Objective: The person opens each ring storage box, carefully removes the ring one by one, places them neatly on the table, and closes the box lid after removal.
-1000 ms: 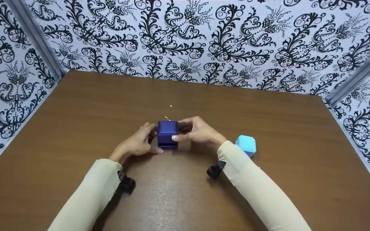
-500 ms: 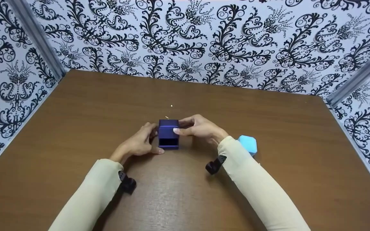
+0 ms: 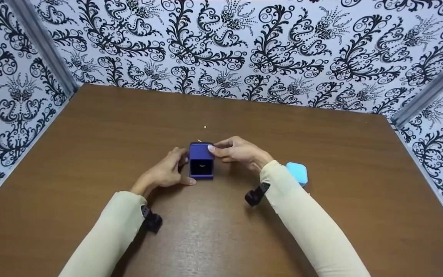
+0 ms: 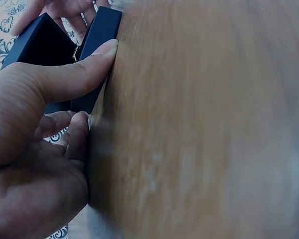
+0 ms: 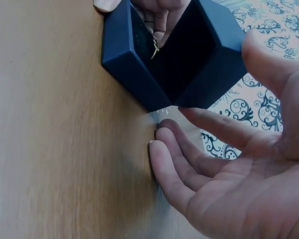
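Box (image 3: 201,152) is dark blue, lid raised, gold-coloured jewellery (image 5: 155,49) inside.

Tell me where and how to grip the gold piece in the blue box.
Pinch the gold piece by its top, probably from the open side facing the head camera: it stands proud of the base, and the raised lid blocks the back.
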`<state>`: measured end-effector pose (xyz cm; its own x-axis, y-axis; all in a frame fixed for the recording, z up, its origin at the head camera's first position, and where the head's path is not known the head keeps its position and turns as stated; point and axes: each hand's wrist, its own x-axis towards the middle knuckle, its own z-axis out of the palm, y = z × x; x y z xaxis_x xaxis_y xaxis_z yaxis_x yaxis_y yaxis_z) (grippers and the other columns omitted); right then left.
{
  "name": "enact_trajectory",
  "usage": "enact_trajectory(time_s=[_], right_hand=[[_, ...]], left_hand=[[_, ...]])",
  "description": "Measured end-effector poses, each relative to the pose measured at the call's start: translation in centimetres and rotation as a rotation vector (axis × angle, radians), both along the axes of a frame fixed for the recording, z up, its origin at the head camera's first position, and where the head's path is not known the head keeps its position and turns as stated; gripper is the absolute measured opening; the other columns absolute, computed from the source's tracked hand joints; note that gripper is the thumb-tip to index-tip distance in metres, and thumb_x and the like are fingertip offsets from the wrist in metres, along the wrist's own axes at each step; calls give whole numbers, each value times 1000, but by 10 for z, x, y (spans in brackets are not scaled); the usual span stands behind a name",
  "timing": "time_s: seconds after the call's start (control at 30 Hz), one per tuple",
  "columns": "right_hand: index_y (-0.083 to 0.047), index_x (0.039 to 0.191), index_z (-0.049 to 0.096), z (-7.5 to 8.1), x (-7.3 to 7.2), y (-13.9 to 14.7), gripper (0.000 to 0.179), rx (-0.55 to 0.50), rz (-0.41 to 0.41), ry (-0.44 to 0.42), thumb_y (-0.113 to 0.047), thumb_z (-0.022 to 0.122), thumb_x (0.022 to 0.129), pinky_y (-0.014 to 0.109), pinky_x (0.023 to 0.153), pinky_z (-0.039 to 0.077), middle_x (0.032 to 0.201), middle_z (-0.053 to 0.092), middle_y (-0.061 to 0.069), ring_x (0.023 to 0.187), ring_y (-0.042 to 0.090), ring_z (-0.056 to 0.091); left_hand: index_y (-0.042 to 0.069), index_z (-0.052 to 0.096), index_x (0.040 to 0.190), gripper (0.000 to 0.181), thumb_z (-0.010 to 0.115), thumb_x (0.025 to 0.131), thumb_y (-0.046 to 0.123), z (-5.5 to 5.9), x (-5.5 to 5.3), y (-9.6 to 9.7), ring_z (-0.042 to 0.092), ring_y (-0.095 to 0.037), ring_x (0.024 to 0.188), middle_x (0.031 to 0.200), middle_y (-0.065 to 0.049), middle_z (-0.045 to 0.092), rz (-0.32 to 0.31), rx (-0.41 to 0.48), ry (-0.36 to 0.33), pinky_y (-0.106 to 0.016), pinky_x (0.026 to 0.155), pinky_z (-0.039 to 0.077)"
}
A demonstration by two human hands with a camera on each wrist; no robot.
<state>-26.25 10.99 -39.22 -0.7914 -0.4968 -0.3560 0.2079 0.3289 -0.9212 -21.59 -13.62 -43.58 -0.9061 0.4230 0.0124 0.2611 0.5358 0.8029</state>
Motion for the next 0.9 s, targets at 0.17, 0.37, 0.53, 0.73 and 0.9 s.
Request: enact_trajectory(time_s=[0.17,0.37,0.53,0.73,0.9], right_hand=[[10,143,48,-1,-1,-2,60,-12,-4,-19,-29,65,101,40,106,44,139,56,18,129,26,52],[6,137,56,-3,-3,-5,57,2,-27,-25,-39,59,103,39,105,45,128,60,14,122,27,53],[1,125,64,-5,-4,-8,58,44,-86,-20,-52,58,100,37,99,47,118,60,11,113,25,55],[-3,113,69,-6,-2,-10,55,51,-110,-9,-55,57,99,37,97,47,115,60,9,108,25,55],[-4,108,69,-7,0,-11,54,59,-130,11,-56,56,99,36,94,47,111,61,9,103,23,56]], left_hand=[[-7,53,127,68,92,74,12,1,-1,-2,45,-33,108,111,-16,49,-11,15,-18,-48,97,38],[-6,53,125,66,91,75,15,1,0,-3,45,-33,108,112,-16,49,-18,1,-12,-48,97,38],[-3,55,119,60,91,75,16,2,0,-3,44,-31,104,109,-14,49,-15,-4,-11,-44,91,38],[-3,54,120,61,91,75,15,3,0,-2,44,-30,105,110,-14,48,1,-2,-41,-44,93,38],[-3,54,123,63,91,75,15,3,0,-1,44,-31,107,112,-14,49,0,1,-58,-47,96,38]])
